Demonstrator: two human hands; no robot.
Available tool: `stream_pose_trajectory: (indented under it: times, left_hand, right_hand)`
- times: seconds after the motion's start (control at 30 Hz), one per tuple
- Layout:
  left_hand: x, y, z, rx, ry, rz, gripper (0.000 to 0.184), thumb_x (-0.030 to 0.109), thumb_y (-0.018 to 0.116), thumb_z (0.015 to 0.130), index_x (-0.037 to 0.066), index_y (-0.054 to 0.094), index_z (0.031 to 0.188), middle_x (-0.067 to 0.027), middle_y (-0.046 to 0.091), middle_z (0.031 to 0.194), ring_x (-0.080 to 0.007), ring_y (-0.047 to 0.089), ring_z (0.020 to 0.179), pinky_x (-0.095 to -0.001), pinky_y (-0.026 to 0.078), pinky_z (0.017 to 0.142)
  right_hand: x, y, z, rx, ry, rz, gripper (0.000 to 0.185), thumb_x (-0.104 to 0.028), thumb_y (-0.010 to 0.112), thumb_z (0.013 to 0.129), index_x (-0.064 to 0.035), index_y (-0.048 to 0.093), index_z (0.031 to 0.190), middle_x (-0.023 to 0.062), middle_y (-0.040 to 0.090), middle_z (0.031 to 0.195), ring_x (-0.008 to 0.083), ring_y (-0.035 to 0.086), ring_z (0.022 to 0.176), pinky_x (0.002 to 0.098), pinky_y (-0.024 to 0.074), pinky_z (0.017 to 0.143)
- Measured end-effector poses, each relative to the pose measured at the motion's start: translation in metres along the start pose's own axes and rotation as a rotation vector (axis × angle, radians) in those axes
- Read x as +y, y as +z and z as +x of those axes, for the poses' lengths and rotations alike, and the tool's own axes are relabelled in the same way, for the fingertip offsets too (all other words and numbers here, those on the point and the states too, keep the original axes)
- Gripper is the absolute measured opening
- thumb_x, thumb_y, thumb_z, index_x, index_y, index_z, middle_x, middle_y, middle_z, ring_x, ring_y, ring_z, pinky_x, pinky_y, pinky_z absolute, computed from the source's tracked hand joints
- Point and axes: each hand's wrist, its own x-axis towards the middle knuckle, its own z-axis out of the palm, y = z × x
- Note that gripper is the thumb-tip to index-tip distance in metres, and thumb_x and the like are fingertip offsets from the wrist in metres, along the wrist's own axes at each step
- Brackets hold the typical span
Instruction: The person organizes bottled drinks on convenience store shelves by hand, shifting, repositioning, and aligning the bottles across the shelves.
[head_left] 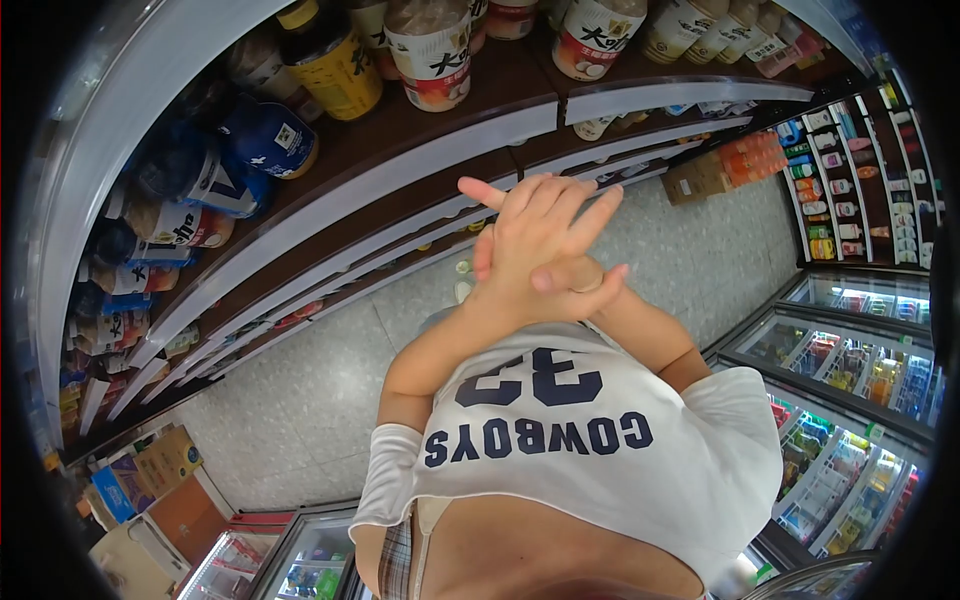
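Observation:
Both hands meet in front of my chest, out in the air over the aisle. My left hand (545,225) lies on top, back of the hand up, its fingers stretched forward with small gaps between them. My right hand (578,273) is wrapped around it from below. The right thumb lies over the left hand, and right fingertips show on the far side. Part of the right palm is hidden under the left hand. Neither hand touches any goods. Nearest to them is the edge of the shelf unit (455,140).
Bottled drinks (430,60) and a dark blue bottle (270,135) line the shelves ahead and left. Grey tiled floor (290,400) runs below. Cartons (695,180) stand far right, near a stocked wall shelf (860,190). Glass-topped coolers (840,355) line the right side. More boxes (150,475) lie lower left.

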Motion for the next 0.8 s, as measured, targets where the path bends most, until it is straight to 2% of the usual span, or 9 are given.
stream_pose_trajectory:
  times: [0.13, 0.33, 0.6, 0.73, 0.8]
  left_hand:
    - [0.002, 0.006, -0.003, -0.008, -0.076, 0.054, 0.063, 0.043, 0.069, 0.073, 0.007, 0.058, 0.123, -0.0146, 0.063, 0.109, -0.0304, 0.059, 0.105, -0.0469, 0.038, 0.101]
    - [0.004, 0.011, -0.007, -0.081, -0.161, 0.096, 0.07, 0.041, 0.068, 0.07, 0.006, 0.057, 0.128, -0.016, 0.06, 0.111, -0.0315, 0.055, 0.108, -0.0495, 0.03, 0.11]
    - [-0.001, 0.022, -0.013, -0.101, -0.157, 0.095, 0.071, 0.042, 0.069, 0.07, 0.006, 0.056, 0.129, -0.0168, 0.059, 0.111, -0.0327, 0.055, 0.108, -0.0541, 0.027, 0.112]
    - [-0.001, 0.024, -0.015, -0.108, -0.162, 0.096, 0.071, 0.042, 0.069, 0.069, 0.006, 0.056, 0.129, -0.0164, 0.059, 0.112, -0.0327, 0.055, 0.108, -0.054, 0.027, 0.113]
    - [-0.002, 0.025, -0.016, -0.115, -0.166, 0.097, 0.072, 0.043, 0.069, 0.069, 0.006, 0.057, 0.129, -0.0158, 0.059, 0.112, -0.0322, 0.055, 0.108, -0.0534, 0.027, 0.113]
  right_hand:
    - [-0.004, 0.002, 0.0, 0.014, 0.028, 0.0, 0.097, -0.021, 0.068, 0.065, 0.0018, 0.023, 0.149, 0.012, 0.053, 0.091, 0.0232, 0.053, 0.086, 0.0354, 0.0435, 0.085]
    - [0.022, -0.015, -0.004, 0.157, -0.034, 0.221, 0.082, -0.018, 0.064, 0.065, -0.0003, 0.032, 0.139, 0.0098, 0.049, 0.088, 0.022, 0.049, 0.083, 0.0342, 0.0414, 0.081]
    - [0.03, -0.025, -0.012, 0.196, -0.04, 0.266, 0.064, -0.013, 0.059, 0.065, -0.0031, 0.043, 0.126, 0.0068, 0.044, 0.084, 0.0205, 0.043, 0.078, 0.0327, 0.0387, 0.076]
    - [0.024, -0.016, -0.013, 0.249, -0.024, 0.235, 0.064, -0.013, 0.059, 0.065, -0.0032, 0.043, 0.126, 0.0068, 0.044, 0.083, 0.0208, 0.043, 0.079, 0.0329, 0.0388, 0.076]
    - [0.025, -0.016, -0.012, 0.222, -0.033, 0.234, 0.07, -0.017, 0.061, 0.069, -0.003, 0.038, 0.133, 0.0093, 0.047, 0.09, 0.0221, 0.047, 0.085, 0.0346, 0.0407, 0.08]
